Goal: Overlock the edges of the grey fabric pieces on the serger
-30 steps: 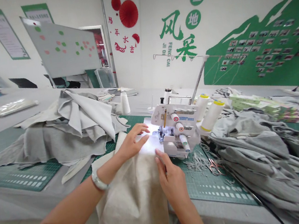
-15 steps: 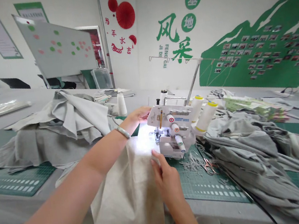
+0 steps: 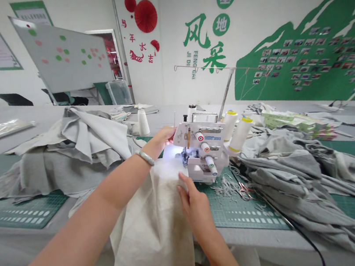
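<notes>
A white sewing machine (image 3: 206, 146) with several dials stands on the table, its lamp lighting the needle area. Cream cloth (image 3: 152, 234) lies at its plate and hangs over the table's front edge. My left hand (image 3: 165, 137) reaches to the machine's left side, behind the lit plate; its fingertips are partly hidden, and what they touch cannot be made out. With thumb and forefinger, my right hand (image 3: 195, 206) holds the right edge of the cream cloth just in front of the machine.
Grey and pale fabric (image 3: 67, 154) is heaped at left, with more grey fabric (image 3: 291, 178) at right. Scissors (image 3: 245, 191) and thread scraps (image 3: 227, 186) lie on a green cutting mat (image 3: 246, 216). A white thread cone (image 3: 143, 122) stands behind the left hand.
The view has shifted slightly. The cream cloth's hanging lower edge sits a little higher, and both hands remain in nearly the same places by the machine.
</notes>
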Tool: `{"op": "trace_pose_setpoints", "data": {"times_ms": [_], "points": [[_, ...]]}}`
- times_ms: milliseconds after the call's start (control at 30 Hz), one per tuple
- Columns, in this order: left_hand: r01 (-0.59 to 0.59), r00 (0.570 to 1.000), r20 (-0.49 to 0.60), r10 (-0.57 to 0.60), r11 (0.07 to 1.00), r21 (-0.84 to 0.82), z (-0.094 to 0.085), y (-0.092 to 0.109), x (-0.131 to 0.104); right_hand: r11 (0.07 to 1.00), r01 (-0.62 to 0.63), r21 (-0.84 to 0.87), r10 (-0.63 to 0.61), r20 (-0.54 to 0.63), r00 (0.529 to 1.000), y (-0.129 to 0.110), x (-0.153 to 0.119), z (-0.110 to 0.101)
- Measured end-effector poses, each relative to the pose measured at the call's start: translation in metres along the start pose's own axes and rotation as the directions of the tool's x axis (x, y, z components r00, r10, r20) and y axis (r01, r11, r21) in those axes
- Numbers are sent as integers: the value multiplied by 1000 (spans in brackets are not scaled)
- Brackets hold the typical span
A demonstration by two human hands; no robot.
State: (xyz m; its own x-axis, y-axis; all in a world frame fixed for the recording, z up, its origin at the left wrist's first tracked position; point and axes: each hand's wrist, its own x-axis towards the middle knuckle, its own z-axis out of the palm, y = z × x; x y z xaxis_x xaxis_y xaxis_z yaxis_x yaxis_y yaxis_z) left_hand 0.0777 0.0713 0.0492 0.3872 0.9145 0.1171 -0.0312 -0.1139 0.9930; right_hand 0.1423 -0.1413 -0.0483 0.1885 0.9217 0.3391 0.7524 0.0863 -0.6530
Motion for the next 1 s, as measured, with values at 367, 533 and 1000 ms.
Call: {"op": "trace_pose_setpoints", "data": {"times_ms": [367,533,1000], "points": [[-386,921,226,318,660,645,-12,-33,-139,984,58,166,-56,-13,998,6,-1,3],[-508,860,402,315,450,734,-18,-50,-143,950,160,268,-128,-134,983,21,-13,22],[-530,846,377,378,508,679,-27,-62,-134,940,257,225,-211,-209,955,30,-26,33]]}}
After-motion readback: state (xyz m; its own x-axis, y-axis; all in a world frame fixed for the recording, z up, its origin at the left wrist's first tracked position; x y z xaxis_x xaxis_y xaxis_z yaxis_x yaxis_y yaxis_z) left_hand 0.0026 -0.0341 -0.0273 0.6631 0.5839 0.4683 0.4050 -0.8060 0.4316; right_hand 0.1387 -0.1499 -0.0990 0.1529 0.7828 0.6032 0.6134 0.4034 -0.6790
